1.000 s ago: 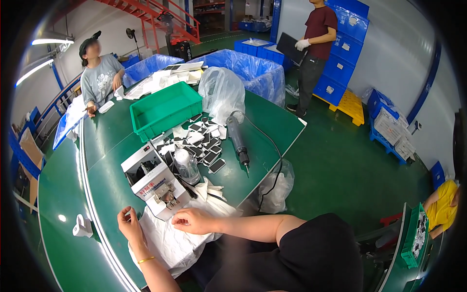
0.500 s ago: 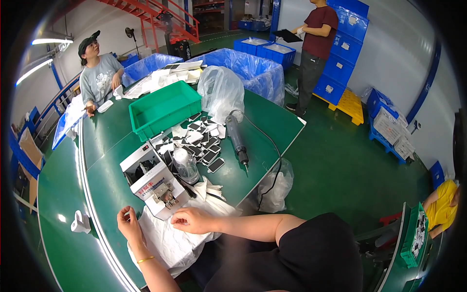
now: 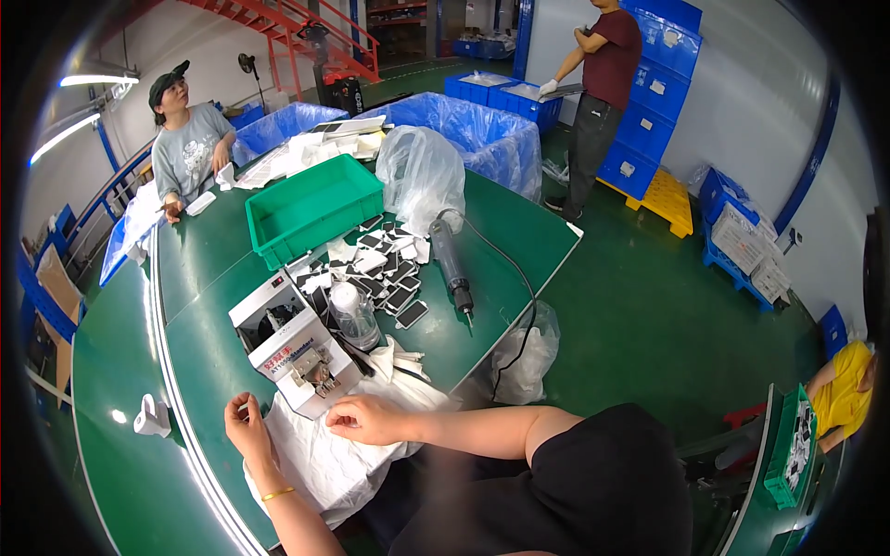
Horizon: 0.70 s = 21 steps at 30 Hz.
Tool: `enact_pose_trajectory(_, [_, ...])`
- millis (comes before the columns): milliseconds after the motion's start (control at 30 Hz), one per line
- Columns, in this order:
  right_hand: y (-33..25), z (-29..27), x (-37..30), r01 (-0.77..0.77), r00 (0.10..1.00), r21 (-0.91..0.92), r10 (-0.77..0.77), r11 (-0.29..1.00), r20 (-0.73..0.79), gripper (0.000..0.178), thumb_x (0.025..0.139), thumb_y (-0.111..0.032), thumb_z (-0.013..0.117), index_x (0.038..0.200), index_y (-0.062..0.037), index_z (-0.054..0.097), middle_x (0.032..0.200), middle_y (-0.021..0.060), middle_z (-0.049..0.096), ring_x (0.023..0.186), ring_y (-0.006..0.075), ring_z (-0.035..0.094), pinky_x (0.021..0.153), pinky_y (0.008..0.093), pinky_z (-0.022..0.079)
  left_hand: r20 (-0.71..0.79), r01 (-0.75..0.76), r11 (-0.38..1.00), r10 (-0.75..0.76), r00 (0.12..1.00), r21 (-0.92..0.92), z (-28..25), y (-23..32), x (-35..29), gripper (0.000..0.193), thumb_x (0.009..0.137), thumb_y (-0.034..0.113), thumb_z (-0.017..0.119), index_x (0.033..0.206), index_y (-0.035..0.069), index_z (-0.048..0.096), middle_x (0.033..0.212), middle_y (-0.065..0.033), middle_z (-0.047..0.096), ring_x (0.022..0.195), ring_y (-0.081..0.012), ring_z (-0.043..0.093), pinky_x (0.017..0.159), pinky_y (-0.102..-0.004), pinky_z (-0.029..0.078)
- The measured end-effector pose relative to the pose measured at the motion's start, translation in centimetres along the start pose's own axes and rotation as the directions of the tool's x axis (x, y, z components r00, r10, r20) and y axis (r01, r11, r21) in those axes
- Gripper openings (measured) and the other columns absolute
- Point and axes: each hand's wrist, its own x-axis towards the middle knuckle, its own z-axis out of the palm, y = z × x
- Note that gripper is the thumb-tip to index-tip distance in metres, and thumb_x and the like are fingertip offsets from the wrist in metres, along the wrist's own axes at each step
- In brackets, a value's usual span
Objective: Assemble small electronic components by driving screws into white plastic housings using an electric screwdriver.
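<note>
My left hand (image 3: 247, 432) is raised at the left of a white cloth (image 3: 326, 463), its fingers loosely bent and apart, with nothing visible in it. My right hand (image 3: 365, 420) rests on the cloth just in front of a white box-shaped machine (image 3: 283, 343), which looks like a screw feeder. Its fingers are curled together, and whatever they may hold is hidden. Right of the machine stands a clear bottle with a white cap (image 3: 352, 313). Behind it lies a pile of small black and white flat parts (image 3: 389, 269). An electric screwdriver (image 3: 451, 267) lies farther right, its cord trailing over the table edge.
A green bin (image 3: 315, 206) and a clear plastic bag (image 3: 422, 171) stand at the back of the green table (image 3: 199, 306). A white roll (image 3: 151, 417) lies at the left. One co-worker (image 3: 190, 139) sits across; another (image 3: 603, 93) stands by stacked blue crates (image 3: 654, 88).
My hands have barely moved. The standing co-worker has lowered the dark flat thing toward the blue crates and brought the other arm up.
</note>
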Motion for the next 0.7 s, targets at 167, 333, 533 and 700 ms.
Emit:
enact_pose_trajectory(167, [0.2,0.1,0.0,0.003,1.000,-0.001,-0.003,1.000,-0.005,0.020,0.089,-0.019,0.068,0.096,-0.0013,0.068,0.091,0.0094,0.068,0.077,0.0220,0.066,0.070,0.0332,0.053,-0.004,-0.015,1.000,0.015,1.000,0.004,0.0,0.1,0.0,0.014,0.093,0.015,0.068,0.099,0.002,0.067,0.087,-0.0026,0.067,0.072,-0.0103,0.059,0.067,-0.0256,0.048])
enact_pose_trajectory(333, [0.2,0.1,0.1,-0.002,1.000,0.002,0.002,1.000,0.002,0.019,0.089,-0.019,0.068,0.096,-0.0015,0.068,0.091,0.0093,0.068,0.077,0.0219,0.066,0.070,0.0330,0.053,-0.001,0.004,1.000,-0.004,1.000,-0.017,0.1,0.7,-0.2,0.013,0.093,0.013,0.068,0.099,0.002,0.068,0.087,-0.0003,0.067,0.072,-0.0077,0.057,0.068,-0.0234,0.048])
enact_pose_trajectory(533, [0.2,0.2,0.0,0.011,1.000,0.011,-0.011,1.000,-0.009,0.019,0.089,-0.019,0.068,0.096,-0.0015,0.068,0.090,0.0093,0.068,0.076,0.0216,0.066,0.070,0.0329,0.053,0.001,-0.014,1.000,0.014,1.000,-0.017,0.0,-0.4,0.1,0.013,0.093,0.013,0.068,0.099,0.002,0.067,0.086,0.0005,0.066,0.071,-0.0069,0.055,0.067,-0.0229,0.047])
enact_pose_trajectory(700, [0.3,0.2,0.0,0.010,1.000,0.014,-0.010,1.000,-0.012,0.019,0.089,-0.019,0.068,0.096,-0.0015,0.068,0.090,0.0093,0.068,0.076,0.0215,0.066,0.069,0.0330,0.053,0.007,-0.007,1.000,0.007,1.000,-0.010,0.1,-0.1,0.0,0.013,0.093,0.013,0.068,0.099,0.002,0.067,0.086,0.0008,0.066,0.070,-0.0064,0.054,0.066,-0.0224,0.046])
